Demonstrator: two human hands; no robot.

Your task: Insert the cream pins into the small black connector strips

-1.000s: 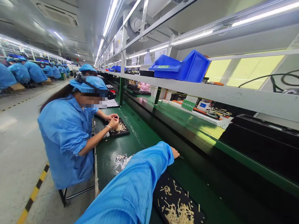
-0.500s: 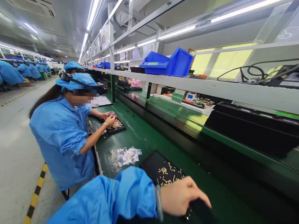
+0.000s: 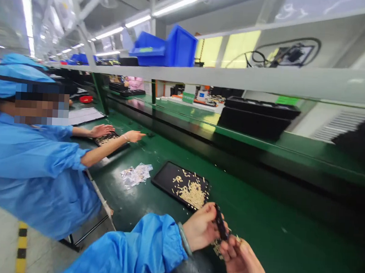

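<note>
Upright in the fingers of my left hand (image 3: 199, 228) is a small dark, narrow part (image 3: 221, 222). The hand is closed on it, beside the near corner of a black tray (image 3: 164, 178). A heap of small beige pieces (image 3: 193, 194) lies in that tray. My right hand (image 3: 245, 260) is close against the lower end of the dark part, its thumb and fingers pinched. A tiny beige piece (image 3: 238, 239) sticks out at those fingertips. More beige bits (image 3: 217, 249) show below the hands; what they rest on is hidden.
Clear plastic bags (image 3: 136, 175) lie on the green bench (image 3: 276, 223) left of the tray. A co-worker (image 3: 31, 165) sits further left, both hands spread over another tray (image 3: 117, 147). Blue bins (image 3: 181, 47) stand on the shelf above; black trays (image 3: 257, 118) are stacked behind.
The view has swung right. My left hand, earlier over the tray's near end, now holds the dark part up. My right hand has come into view. The co-worker's hands have moved apart.
</note>
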